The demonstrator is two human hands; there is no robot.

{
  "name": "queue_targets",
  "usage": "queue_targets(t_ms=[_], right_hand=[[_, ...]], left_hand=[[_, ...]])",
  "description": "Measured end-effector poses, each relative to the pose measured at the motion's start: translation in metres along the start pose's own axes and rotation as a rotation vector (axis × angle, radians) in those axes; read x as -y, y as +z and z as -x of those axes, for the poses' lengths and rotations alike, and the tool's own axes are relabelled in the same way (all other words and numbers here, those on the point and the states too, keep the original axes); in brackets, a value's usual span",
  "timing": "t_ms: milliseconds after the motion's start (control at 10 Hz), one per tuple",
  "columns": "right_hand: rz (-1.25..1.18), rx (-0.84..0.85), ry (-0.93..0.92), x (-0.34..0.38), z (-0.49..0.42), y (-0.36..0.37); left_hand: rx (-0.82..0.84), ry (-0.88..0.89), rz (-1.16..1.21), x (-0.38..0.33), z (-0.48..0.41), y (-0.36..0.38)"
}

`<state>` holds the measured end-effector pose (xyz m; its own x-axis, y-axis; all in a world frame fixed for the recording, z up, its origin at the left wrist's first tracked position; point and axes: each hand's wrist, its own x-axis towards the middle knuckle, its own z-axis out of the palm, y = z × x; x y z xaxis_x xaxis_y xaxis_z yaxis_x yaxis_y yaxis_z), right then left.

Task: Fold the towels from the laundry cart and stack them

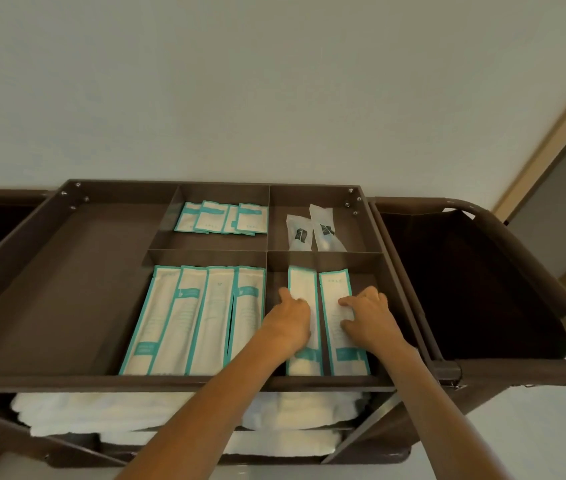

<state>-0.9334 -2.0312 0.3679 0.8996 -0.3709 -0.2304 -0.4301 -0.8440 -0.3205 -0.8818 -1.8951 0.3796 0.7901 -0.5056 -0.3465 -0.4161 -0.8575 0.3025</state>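
A: Nearest the lens: left forearm (212,403) and right forearm (447,403), reaching over the tray (66,380) front rim. What were the hands on?

B: Left hand (290,318) sat on the left packet (304,282), fingers curled down at its edge. Grip or just a press, couldn't tell. Right hand (366,317) lay on the right packet (335,289), index and thumb flat on its face, nothing wrapped. Both packets were in the near-right bin, long axis running away from the person.

A: So no towel in hand.

B: None. Towels (101,410) were on the shelf under the tray, white, stacked, below both hands and back toward the person.

A: Axis?

B: Stack ran left-right across the cart (447,370), square to the packets. Most of it sat left of the arms; the left forearm crossed over it.

A: Which hand goes?

B: My read: left was nearer. Both would need to clear the rim and drop under it. The rim overhung the stack, so reach in from the front, not from above.

A: Anything else?

B: Four long packets (198,317) one bin left, small packets (222,218) and sachets (312,228) in the far bins, dark bag (475,289) at the cart's right end.
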Motion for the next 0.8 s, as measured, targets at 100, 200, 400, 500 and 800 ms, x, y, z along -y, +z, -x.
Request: queue_targets(t_ms=[100,200,400,500,800], right_hand=[[0.029,0.003,-0.044,0.0,0.001,0.0],[0.074,0.101,-0.1,0.001,0.004,0.003],[0.1,0.112,-0.101,-0.001,0.005,0.005],[0.077,0.111,-0.096,-0.001,0.004,0.006],[-0.086,-0.134,-0.125,0.018,0.013,0.004]], left_hand=[[0.031,-0.002,0.035,-0.001,0.002,0.002],[-0.048,0.046,-0.039,-0.001,0.001,0.003],[0.011,0.144,-0.159,0.004,-0.005,0.01],[0.02,0.14,-0.129,0.004,-0.005,0.01],[-0.172,0.215,0.118,0.013,0.017,-0.007]])
